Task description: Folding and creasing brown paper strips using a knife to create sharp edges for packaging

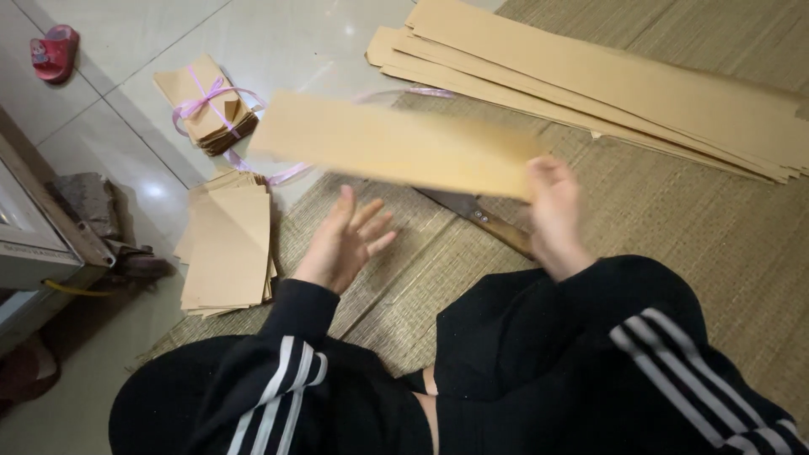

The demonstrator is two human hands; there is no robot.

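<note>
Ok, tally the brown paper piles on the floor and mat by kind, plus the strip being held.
Pile of long strips: 1
Ribbon-tied bundle: 1
Loose stack of short sheets: 1
Strip held in the right hand: 1
Total: 4

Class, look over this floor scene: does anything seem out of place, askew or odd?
Yes. A blade with a wooden handle lies on the woven mat, partly under the paper strip in the right hand. A red sandal sits alone.

Tan paper-bag bundle point(206, 105) tied with pink ribbon point(202, 99) on the tiled floor, top left. Loose stack of flat tan bags point(227, 248) just below, at the mat's edge. No labels, signs or screens.
</note>
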